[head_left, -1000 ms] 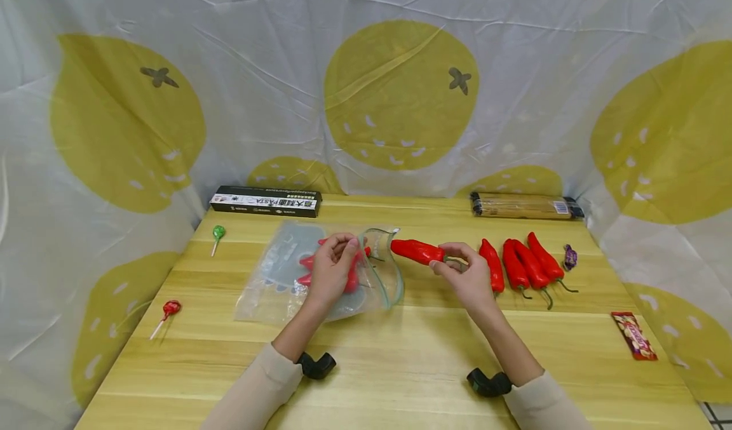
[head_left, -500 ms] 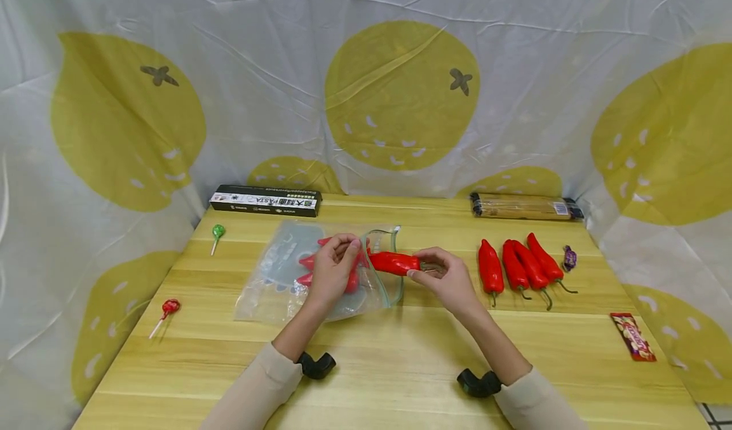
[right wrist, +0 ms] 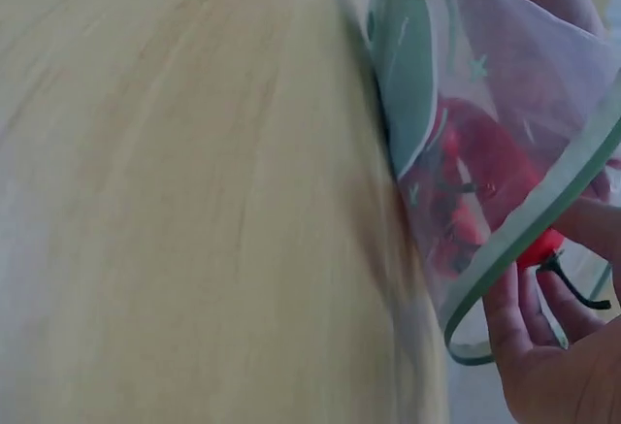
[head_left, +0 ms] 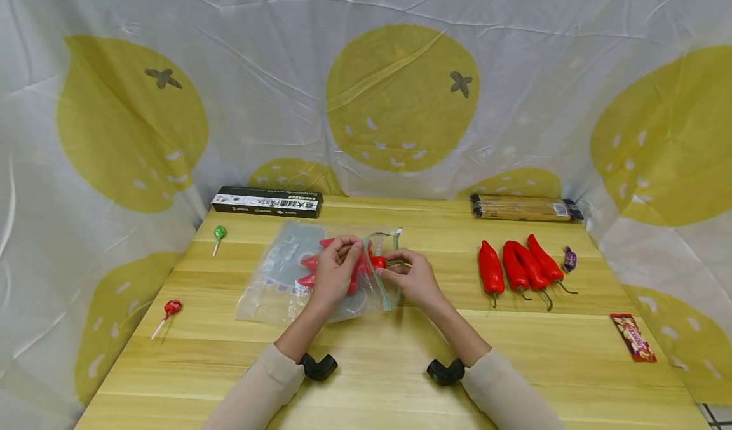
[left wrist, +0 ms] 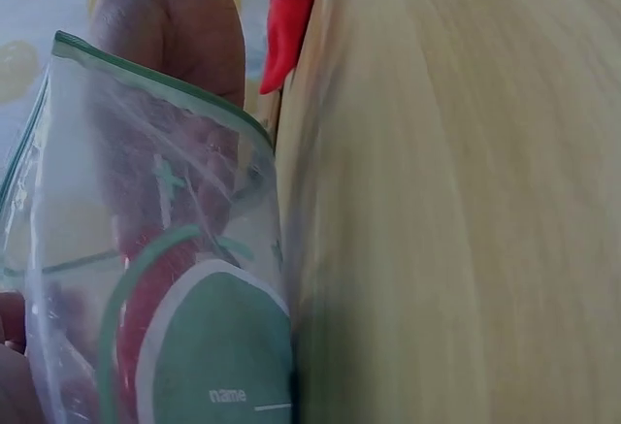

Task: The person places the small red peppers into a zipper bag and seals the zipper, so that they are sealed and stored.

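A clear zip bag (head_left: 260, 303) with a green-edged mouth lies on the table, its opening toward the right. My left hand (head_left: 333, 274) pinches the bag near its mouth and keeps the mouth apart. Several red peppers (head_left: 309, 263) show through the plastic. With its fingers at the stem end, my right hand (head_left: 419, 282) holds another red pepper (right wrist: 541, 247), most of which is inside the bag. The green stem of this pepper sticks out by the fingers in the right wrist view. In the left wrist view, the bag's plastic partly veils the right hand.
Several loose red peppers (head_left: 490, 268) lie at the right, beside a purple wrapped candy (head_left: 569, 258). A red snack packet (head_left: 633, 338) is nearer the right edge. A black pasta box (head_left: 267, 202) and a brown packet (head_left: 523, 207) stand at the back. Two lollipops (head_left: 172, 308) lie left.
My right hand has moved left, carrying the pepper from outside the bag through its mouth. My left hand has stayed at the bag.
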`<state>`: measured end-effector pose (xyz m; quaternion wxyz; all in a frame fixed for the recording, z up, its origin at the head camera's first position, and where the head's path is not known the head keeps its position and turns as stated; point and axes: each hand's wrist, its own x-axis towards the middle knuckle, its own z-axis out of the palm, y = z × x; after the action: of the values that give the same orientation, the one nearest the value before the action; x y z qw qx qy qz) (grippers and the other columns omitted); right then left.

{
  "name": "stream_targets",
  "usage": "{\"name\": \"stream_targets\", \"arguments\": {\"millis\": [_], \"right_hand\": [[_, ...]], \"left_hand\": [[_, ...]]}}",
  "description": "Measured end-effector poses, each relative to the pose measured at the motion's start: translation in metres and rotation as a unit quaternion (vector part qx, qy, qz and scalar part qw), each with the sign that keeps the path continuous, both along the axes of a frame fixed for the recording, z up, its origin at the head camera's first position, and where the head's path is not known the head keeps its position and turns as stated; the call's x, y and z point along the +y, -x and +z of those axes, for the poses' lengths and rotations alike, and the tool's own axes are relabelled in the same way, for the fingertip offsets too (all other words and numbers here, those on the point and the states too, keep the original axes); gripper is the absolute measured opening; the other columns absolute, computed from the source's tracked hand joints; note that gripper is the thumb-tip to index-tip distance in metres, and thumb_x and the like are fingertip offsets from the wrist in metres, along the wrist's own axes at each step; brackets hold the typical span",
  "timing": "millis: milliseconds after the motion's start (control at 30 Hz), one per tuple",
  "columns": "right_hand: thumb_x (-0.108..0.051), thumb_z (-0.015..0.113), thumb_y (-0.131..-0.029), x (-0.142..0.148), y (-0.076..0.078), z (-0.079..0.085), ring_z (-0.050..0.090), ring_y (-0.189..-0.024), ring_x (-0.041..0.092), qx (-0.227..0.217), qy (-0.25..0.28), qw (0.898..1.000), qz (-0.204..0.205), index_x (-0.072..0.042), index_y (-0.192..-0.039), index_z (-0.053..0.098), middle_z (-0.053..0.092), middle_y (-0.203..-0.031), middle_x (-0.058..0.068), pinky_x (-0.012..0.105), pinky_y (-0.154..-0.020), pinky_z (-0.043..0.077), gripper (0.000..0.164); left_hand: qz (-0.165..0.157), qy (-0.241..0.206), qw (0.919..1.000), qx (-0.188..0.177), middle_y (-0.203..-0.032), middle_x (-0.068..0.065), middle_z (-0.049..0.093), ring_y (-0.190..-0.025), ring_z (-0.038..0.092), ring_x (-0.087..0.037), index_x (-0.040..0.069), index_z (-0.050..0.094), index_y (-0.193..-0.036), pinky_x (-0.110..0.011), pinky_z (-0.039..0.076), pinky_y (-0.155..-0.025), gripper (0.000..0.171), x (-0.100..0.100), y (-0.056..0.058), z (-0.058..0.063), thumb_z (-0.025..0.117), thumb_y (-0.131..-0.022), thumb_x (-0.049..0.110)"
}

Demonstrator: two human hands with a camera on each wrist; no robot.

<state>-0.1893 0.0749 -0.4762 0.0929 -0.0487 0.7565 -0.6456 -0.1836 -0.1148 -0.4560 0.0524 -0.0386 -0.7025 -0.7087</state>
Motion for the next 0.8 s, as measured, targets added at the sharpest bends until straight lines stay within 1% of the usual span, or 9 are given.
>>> {"name": "stream_targets", "arguments": {"millis": [33, 133, 200, 367, 433, 567, 600, 700, 800], "right_hand": [[-0.015, 0.077, -0.084, 0.0, 0.0, -0.001, 0.069, -0.097, 0.021, -0.002, -0.001, 1.0, 0.002, -0.014, -0.114, 0.066, 0.064, -0.118, 0.006, 0.031, -0.078, 0.059, 0.032], [-0.02, 0.075, -0.086, 0.003, -0.002, -0.001, 0.068, -0.101, 0.022, 0.001, -0.01, 1.0, 0.006, -0.012, -0.119, 0.063, 0.064, -0.12, 0.006, 0.032, -0.08, 0.058, 0.036], [-0.022, 0.072, -0.089, 0.009, -0.005, 0.001, 0.067, -0.102, 0.028, 0.001, -0.002, 1.0, 0.008, -0.008, -0.125, 0.059, 0.062, -0.122, 0.009, 0.036, -0.084, 0.058, 0.04], [-0.025, 0.055, -0.1, 0.027, -0.015, 0.009, 0.063, -0.108, 0.041, -0.01, 0.047, 0.999, -0.002, 0.0, -0.13, 0.052, 0.057, -0.124, 0.023, 0.049, -0.094, 0.052, 0.039], [-0.027, 0.049, -0.103, 0.035, -0.02, 0.013, 0.062, -0.111, 0.042, -0.01, 0.055, 0.998, -0.006, 0.0, -0.129, 0.052, 0.056, -0.126, 0.026, 0.048, -0.096, 0.051, 0.038], [-0.028, 0.044, -0.105, 0.046, -0.029, 0.018, 0.06, -0.115, 0.042, -0.02, 0.059, 0.998, 0.004, 0.002, -0.13, 0.05, 0.053, -0.13, 0.029, 0.047, -0.098, 0.05, 0.04], [-0.027, 0.043, -0.105, 0.047, -0.031, 0.019, 0.059, -0.116, 0.043, -0.028, 0.061, 0.998, 0.01, 0.004, -0.131, 0.049, 0.053, -0.131, 0.03, 0.048, -0.099, 0.05, 0.041], [-0.028, 0.042, -0.106, 0.047, -0.036, 0.019, 0.059, -0.116, 0.044, -0.044, 0.057, 0.997, 0.032, 0.007, -0.133, 0.045, 0.053, -0.132, 0.03, 0.051, -0.101, 0.047, 0.045], [-0.029, 0.042, -0.105, 0.045, -0.04, 0.018, 0.057, -0.119, 0.043, -0.049, 0.063, 0.996, 0.049, 0.009, -0.135, 0.043, 0.053, -0.133, 0.029, 0.052, -0.103, 0.045, 0.048]], "left_hand": [[0.0, -0.002, 1.0, -0.002, -0.111, -0.012, 0.071, -0.1, 0.067, -0.015, 0.007, 0.062, -0.11, -0.019, 0.054, -0.084, 0.031, 0.0, 0.0, -0.001, 0.062, -0.094, 0.033], [-0.001, -0.002, 0.9999, -0.01, -0.111, -0.013, 0.071, -0.099, 0.067, -0.013, 0.006, 0.062, -0.111, -0.018, 0.053, -0.084, 0.03, -0.001, 0.001, -0.002, 0.061, -0.095, 0.031], [-0.005, 0.0, 0.9999, -0.014, -0.111, -0.014, 0.07, -0.097, 0.066, -0.013, 0.005, 0.061, -0.112, -0.018, 0.053, -0.084, 0.028, -0.002, 0.001, -0.001, 0.061, -0.096, 0.028], [-0.012, 0.008, 0.9998, -0.011, -0.11, -0.015, 0.07, -0.097, 0.066, -0.011, 0.002, 0.061, -0.111, -0.018, 0.053, -0.083, 0.022, -0.001, -0.007, 0.012, 0.059, -0.097, 0.019], [-0.012, 0.008, 0.9998, -0.01, -0.111, -0.014, 0.07, -0.099, 0.066, -0.012, 0.002, 0.061, -0.111, -0.018, 0.053, -0.083, 0.023, -0.001, -0.007, 0.011, 0.059, -0.098, 0.02], [-0.015, -0.005, 0.9999, 0.0, -0.112, -0.01, 0.071, -0.104, 0.068, -0.016, 0.006, 0.061, -0.11, -0.019, 0.054, -0.086, 0.028, -0.001, 0.001, -0.005, 0.061, -0.096, 0.029], [-0.018, -0.008, 0.9998, -0.002, -0.113, -0.011, 0.071, -0.106, 0.068, -0.018, 0.006, 0.061, -0.11, -0.019, 0.054, -0.086, 0.028, -0.002, 0.001, -0.004, 0.061, -0.096, 0.03], [-0.025, -0.012, 0.9996, -0.004, -0.114, -0.013, 0.07, -0.108, 0.067, -0.021, 0.004, 0.061, -0.109, -0.02, 0.054, -0.088, 0.025, -0.001, -0.003, 0.005, 0.06, -0.097, 0.026], [-0.032, -0.01, 0.9993, -0.016, -0.115, -0.016, 0.069, -0.109, 0.067, -0.023, 0.001, 0.06, -0.11, -0.019, 0.054, -0.087, 0.021, -0.001, -0.008, 0.015, 0.058, -0.098, 0.019]]}}
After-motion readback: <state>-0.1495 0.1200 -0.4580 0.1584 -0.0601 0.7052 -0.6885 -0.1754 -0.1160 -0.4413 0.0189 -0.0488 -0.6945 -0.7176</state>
